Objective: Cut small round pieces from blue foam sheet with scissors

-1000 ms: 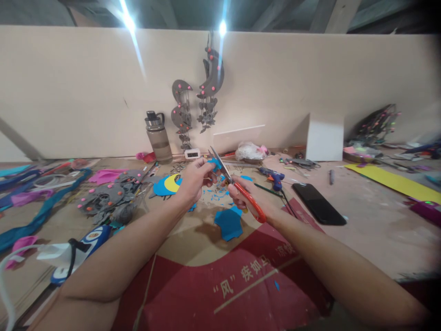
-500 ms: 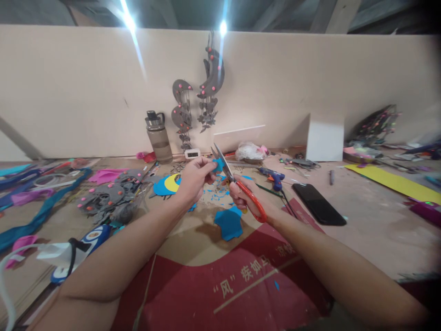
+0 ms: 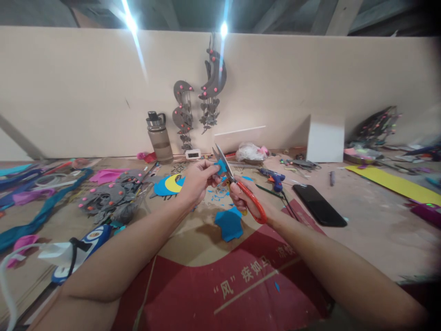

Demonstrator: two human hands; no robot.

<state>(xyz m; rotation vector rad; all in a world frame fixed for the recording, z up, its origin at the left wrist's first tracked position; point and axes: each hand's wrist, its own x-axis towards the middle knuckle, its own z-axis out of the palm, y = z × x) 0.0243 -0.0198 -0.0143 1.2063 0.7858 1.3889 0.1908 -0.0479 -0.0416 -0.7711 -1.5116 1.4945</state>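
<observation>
Since a second ago your scissor blades have lifted slightly and your hands edged right. Far left of your hands: grey felt cut-outs with pink beads (image 3: 103, 200). Your left hand (image 3: 196, 181): fingertips pinching a small blue foam piece (image 3: 220, 166), held above the table. Your right hand (image 3: 245, 198): closed through the red-handled steel scissors (image 3: 241, 188), blades parted at the piece. Below both hands: larger blue foam sheet (image 3: 229, 224). Right of your right hand: blue glue gun (image 3: 272, 177), black phone (image 3: 319, 204).

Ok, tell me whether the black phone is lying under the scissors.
No, the black phone lies on the table, apart to the right of the scissors held in the right hand.
</observation>
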